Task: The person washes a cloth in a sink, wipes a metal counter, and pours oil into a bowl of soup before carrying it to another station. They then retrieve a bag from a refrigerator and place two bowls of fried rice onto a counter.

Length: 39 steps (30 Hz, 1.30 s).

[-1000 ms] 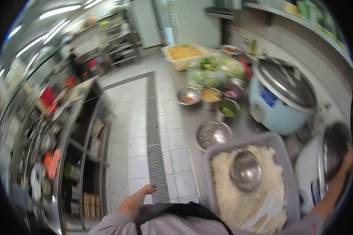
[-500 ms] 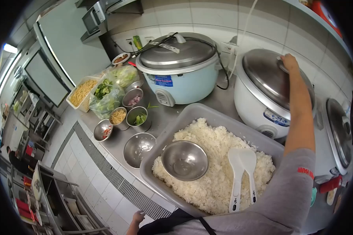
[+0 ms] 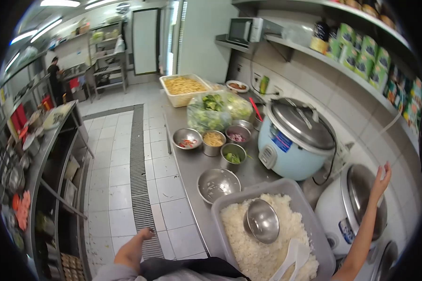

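Observation:
My right hand [image 3: 382, 181] is raised with its fingers apart, just over the metal lid [image 3: 361, 199] of a white rice cooker [image 3: 332, 213]. Nothing is in it. My left hand [image 3: 146, 233] hangs low above the tiled floor, away from the counter. Its fingers are small and loosely bent, with nothing seen in them. A grey tub [image 3: 216, 220] of cooked rice [image 3: 239, 234] stands on the counter in front of me. On the rice lie a tilted steel bowl [image 3: 263, 222] and two white rice paddles [image 3: 293, 257].
A light blue rice cooker [image 3: 286, 152] stands behind the tub. Steel bowl [image 3: 219, 186], cups of cut vegetables [image 3: 233, 157], bagged greens [image 3: 207, 112] and a noodle basket [image 3: 176, 99] line the counter. Shelves with cans [image 3: 365, 56] hang above. A person [image 3: 54, 79] stands far back left.
My right hand has come off the white cooker's lid handle, and its fingers have spread. My view has swung left, showing more of the kitchen. My left hand remains low.

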{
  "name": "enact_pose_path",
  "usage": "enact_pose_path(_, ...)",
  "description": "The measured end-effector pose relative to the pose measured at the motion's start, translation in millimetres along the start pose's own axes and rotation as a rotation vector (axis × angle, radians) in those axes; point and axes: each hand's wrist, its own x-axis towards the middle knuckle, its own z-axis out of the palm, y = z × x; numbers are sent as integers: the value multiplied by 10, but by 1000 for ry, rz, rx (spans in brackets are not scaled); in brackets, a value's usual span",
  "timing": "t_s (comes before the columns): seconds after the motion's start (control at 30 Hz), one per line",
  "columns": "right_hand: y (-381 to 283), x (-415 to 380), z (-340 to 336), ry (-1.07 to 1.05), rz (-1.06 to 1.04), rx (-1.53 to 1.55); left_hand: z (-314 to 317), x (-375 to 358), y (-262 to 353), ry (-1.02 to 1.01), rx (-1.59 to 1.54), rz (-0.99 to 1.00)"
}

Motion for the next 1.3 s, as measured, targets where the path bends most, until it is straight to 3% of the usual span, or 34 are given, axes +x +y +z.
enact_pose_path(0.07,-1022,-25,13,-150,-209,-104,-160,-47,-83,35,-141,-116)
enact_pose_path(0.13,-1924,-38,33,-237,-436,-112,-181,108,-429,126,-39,-23)
enact_pose_path(0.2,-2601,-53,166,-248,-589,-22,-271,117,-653,109,-244,-208)
enact_pose_path(0.4,-4527,-304,994,-247,-974,292,-382,-3,-1614,261,-557,-434)
enact_pose_path(0.53,-5825,-655,1782,-254,-1212,475,20,244,-2807,241,-634,-546)
enact_pose_path(0.57,-6136,-737,1984,-268,-1254,522,188,273,-3098,108,-604,-536)
enact_pose_path(0.6,-6450,-830,2191,-296,-1264,603,135,287,-3347,-6,-560,-524)
enact_pose_path(0.67,-7040,-1005,2636,-386,-1249,737,-73,106,-3436,-41,-1129,-886)
enact_pose_path(0.73,-7500,-1248,3125,-473,-1196,786,-323,165,-3860,-137,-1216,-896)
enact_pose_path(0.83,-7991,-1818,3854,-690,-974,859,-1159,506,-3953,202,-1066,-901)
enact_pose_path(0.87,-8082,-2099,4064,-755,-877,883,-1365,811,-4051,309,-895,-807)
enact_pose_path(0.9,-8157,-2434,4267,-900,-738,879,-1530,1126,-4185,414,-703,-731)
enact_pose_path(0.93,-8189,-2778,4445,-1033,-589,872,-1874,1370,-4128,478,-776,-800)
enact_pose_path(1.0,-8190,-3365,4747,-1560,-622,392,-2358,2123,-4061,496,-877,-630)
enact_pose_path(1.07,-8056,-3925,5034,-2114,-739,41,-3279,2496,-3424,433,-972,-456)
enact_pose_path(1.13,-8110,-4106,5367,-2399,-604,177,-3807,2951,-3309,413,-962,-346)
enact_pose_path(1.2,-8266,-4082,5923,-2291,-533,305,-4170,3428,-3254,351,-627,-150)
enact_pose_path(1.23,-8328,-4061,6187,-2183,-468,427,-4252,3650,-3382,336,-607,-175)
enact_pose_path(1.3,-8627,-3939,6871,-2017,-538,243,-4511,3961,-3722,345,-580,-272)
